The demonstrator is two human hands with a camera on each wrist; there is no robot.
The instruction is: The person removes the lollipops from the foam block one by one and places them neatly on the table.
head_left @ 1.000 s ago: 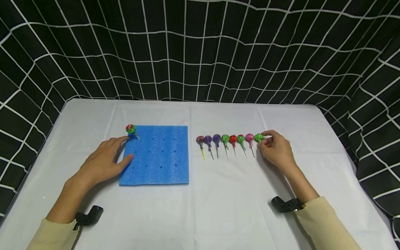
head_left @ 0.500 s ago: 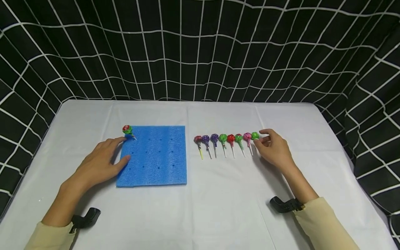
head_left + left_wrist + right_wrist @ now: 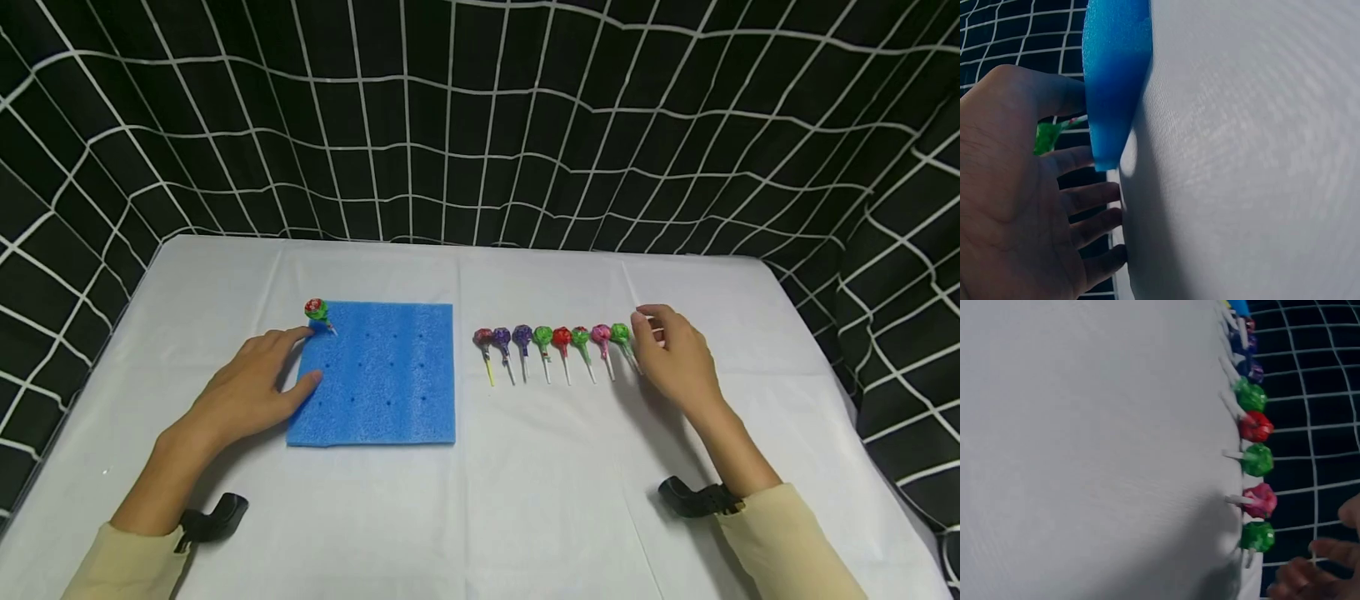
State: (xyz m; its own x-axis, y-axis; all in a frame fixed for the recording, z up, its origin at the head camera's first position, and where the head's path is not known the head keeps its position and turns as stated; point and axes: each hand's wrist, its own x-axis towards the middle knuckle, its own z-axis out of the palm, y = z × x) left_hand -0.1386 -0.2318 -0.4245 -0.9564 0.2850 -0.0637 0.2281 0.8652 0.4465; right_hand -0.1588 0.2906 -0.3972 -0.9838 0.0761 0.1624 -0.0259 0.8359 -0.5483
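My left hand (image 3: 251, 387) rests at the left edge of a blue foam block (image 3: 375, 375) dotted with small holes, its thumb and index fingertip on the foam. In the left wrist view, the other fingers of that hand (image 3: 1029, 194) reach down beside the block (image 3: 1113, 94). A red and green lollipop (image 3: 317, 310) stands tilted in the block's far left corner. My right hand (image 3: 678, 358) hovers just right of a row of several wrapped lollipops, holding nothing, fingers loosely bent. Nearest to it lies a green lollipop (image 3: 620, 333), also seen as the lowest green lollipop (image 3: 1257, 537) in the right wrist view.
The row runs leftward through a pink lollipop (image 3: 601, 333), a red lollipop (image 3: 562, 337) and purple ones to a dark red lollipop (image 3: 483, 337) near the block. A white cloth covers the table (image 3: 525, 500). A black curtain with white grid lines (image 3: 480, 125) hangs behind it.
The right hand let go of the green lollipop at the row's right end and drew back to the right. That lollipop now lies in line with the others. The left hand stayed at the foam.
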